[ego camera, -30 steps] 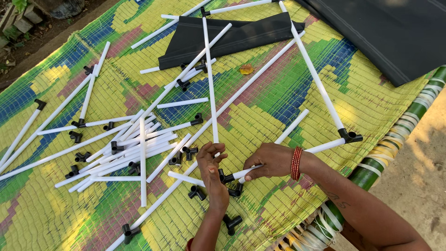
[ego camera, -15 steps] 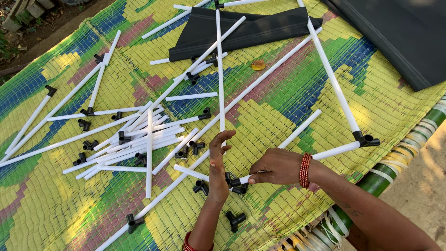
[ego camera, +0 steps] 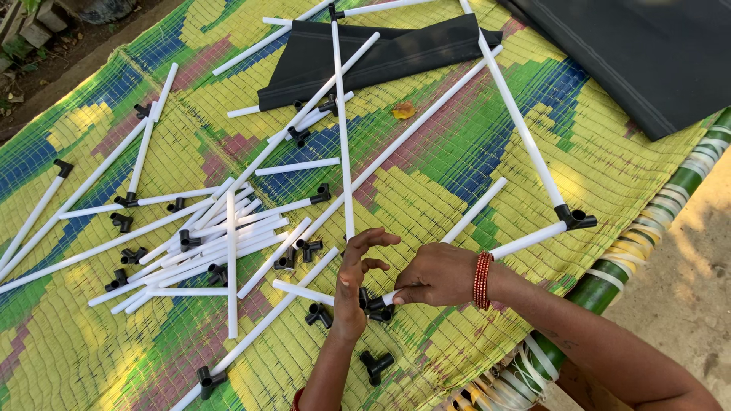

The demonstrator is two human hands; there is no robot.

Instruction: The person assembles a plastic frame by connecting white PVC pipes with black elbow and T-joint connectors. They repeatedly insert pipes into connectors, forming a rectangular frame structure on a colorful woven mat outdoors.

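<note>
While the heap of white pipes [ego camera: 205,243] and loose black connectors on the left of the woven mat [ego camera: 91,342] lies just as it did a second ago, the change sits at the near middle. The left hand [ego camera: 352,285] has lifted its fingers: they now stand spread and curled above the short white pipe [ego camera: 304,291], only the heel and thumb down near the black connector [ego camera: 375,303]. A moment back that hand lay flatter. The right hand [ego camera: 435,274], with red bangles [ego camera: 480,280] at the wrist, pinches the connector where the pipe to the corner elbow [ego camera: 575,219] runs in. It looks like a joint being seated. Rightward, the mat's edge and the striped bed rail [ego camera: 655,221] are close; open mat lies beyond the hands.
</note>
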